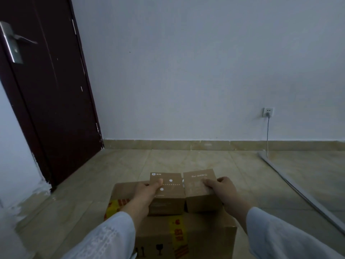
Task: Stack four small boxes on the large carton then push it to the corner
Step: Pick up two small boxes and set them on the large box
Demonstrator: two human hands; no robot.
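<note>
The large carton sits on the tiled floor, its near face cut off by the bottom of the frame, with yellow-and-red tape across its top and front. Bare floor lies open ahead of it up to the skirting and white wall. To the left, a dark door stands in the corner region, with clear tile between it and the carton. To the right, a grey floor strip runs diagonally, well apart from the carton; a cable drops from a wall socket to its far end.

Two small boxes stand side by side on the carton top, nearly touching. The left hand grips the left small box, thumb laid across its top, fingers hidden behind its left side. The right hand clasps the right small box, thumb on top, fingers curled at its right edge. Both forearms reach forward in pale sleeves.
</note>
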